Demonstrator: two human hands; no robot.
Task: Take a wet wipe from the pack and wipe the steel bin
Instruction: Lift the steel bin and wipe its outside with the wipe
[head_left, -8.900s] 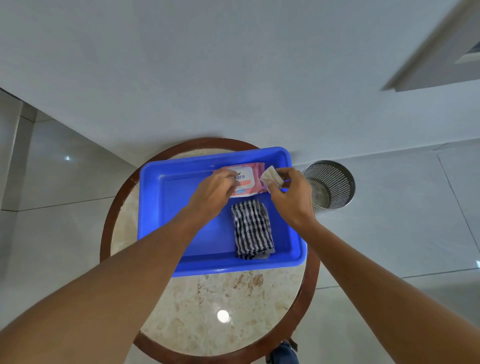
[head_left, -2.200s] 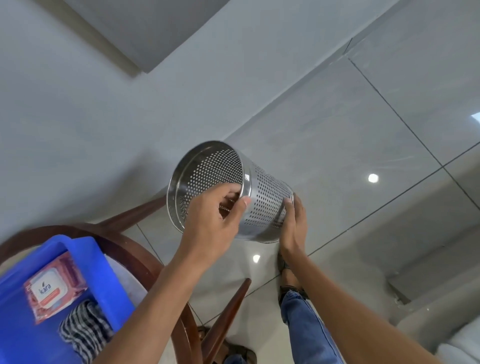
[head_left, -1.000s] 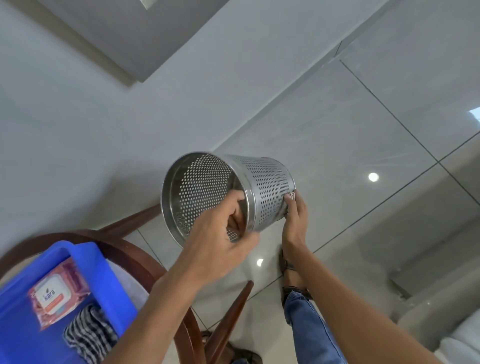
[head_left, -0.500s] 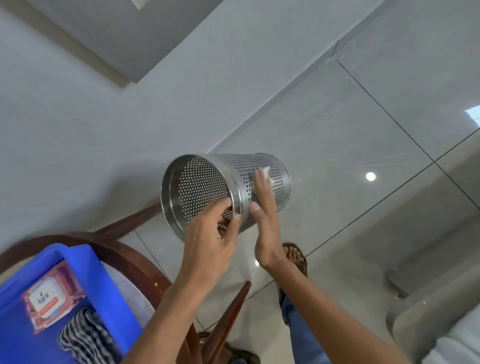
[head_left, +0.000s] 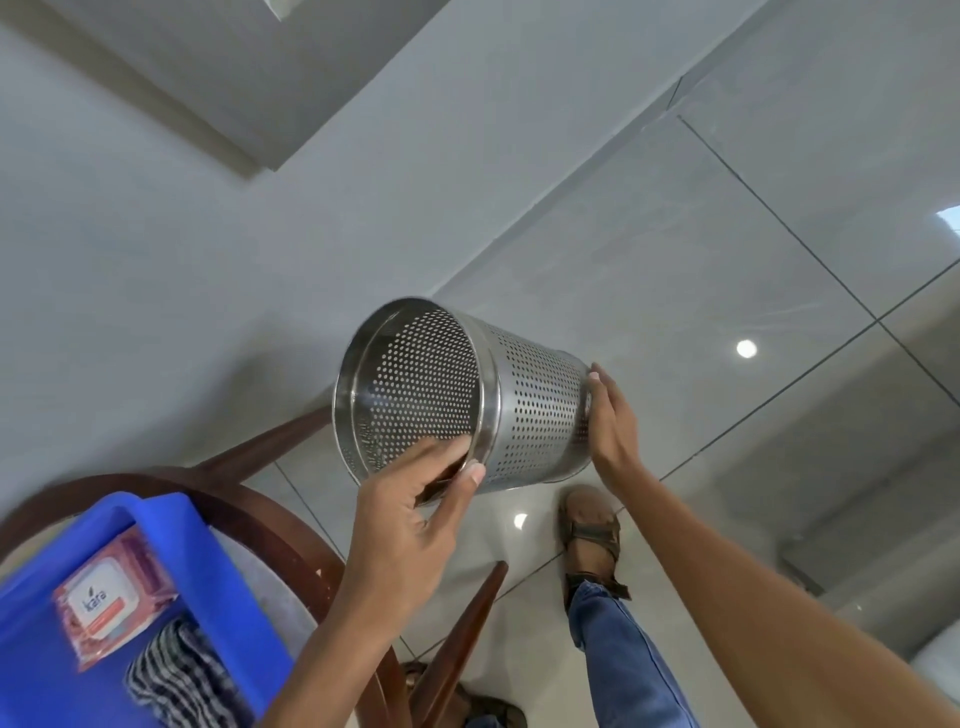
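The perforated steel bin (head_left: 535, 410) is held in the air on its side, its open mouth turned to the left. My left hand (head_left: 410, 525) grips the lower rim, fingers inside and thumb outside. My right hand (head_left: 613, 421) lies flat against the bin's wall near its base end. The wet wipe is hidden under that palm. The pink wipe pack (head_left: 104, 608) lies in the blue tray (head_left: 234, 597) at the lower left, away from both hands.
A checked cloth (head_left: 176, 675) lies in the tray beside the pack. The tray sits on a round table with a dark wooden rim (head_left: 270, 525). My sandalled foot (head_left: 592, 535) and jeans leg (head_left: 623, 654) stand on the glossy tiled floor below the bin.
My right hand has slid from the bin's side near the rim to its base end, and the white wipe no longer shows. The bin has tilted slightly. My left hand keeps its grip on the rim.
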